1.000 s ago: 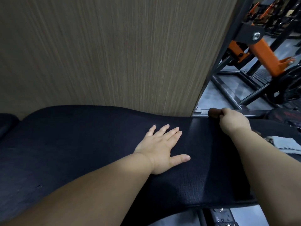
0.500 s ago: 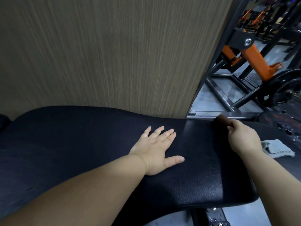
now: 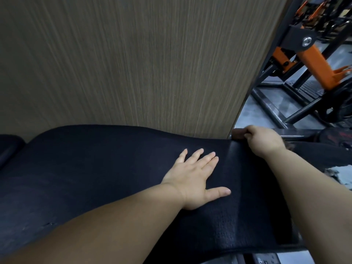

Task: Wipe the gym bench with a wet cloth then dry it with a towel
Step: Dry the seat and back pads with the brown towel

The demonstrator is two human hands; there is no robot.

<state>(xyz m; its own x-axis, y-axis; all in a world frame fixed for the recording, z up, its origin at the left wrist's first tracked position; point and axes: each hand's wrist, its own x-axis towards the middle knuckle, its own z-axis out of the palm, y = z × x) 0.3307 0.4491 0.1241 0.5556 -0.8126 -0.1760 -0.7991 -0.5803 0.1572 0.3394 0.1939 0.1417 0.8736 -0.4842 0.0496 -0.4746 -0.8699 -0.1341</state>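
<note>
The black padded gym bench (image 3: pixel 95 168) fills the lower half of the view. My left hand (image 3: pixel 196 178) lies flat on the pad with fingers spread and straight. My right hand (image 3: pixel 264 142) is at the bench's far edge, fingers curled round a dark brown cloth (image 3: pixel 239 133) that sticks out to the left of my fist. A pale grey towel (image 3: pixel 341 176) lies on the right end of the bench, partly hidden behind my right forearm.
A wood-grain wall panel (image 3: pixel 133 63) rises right behind the bench. To the right stand a black steel frame (image 3: pixel 285 111) and an orange machine arm (image 3: pixel 320 63) on a grey floor. A metal bracket (image 3: pixel 266 259) shows under the bench's near edge.
My right hand with the brown cloth slid right and nearer along the pad, then back left to the far edge. My left hand stayed flat in place.
</note>
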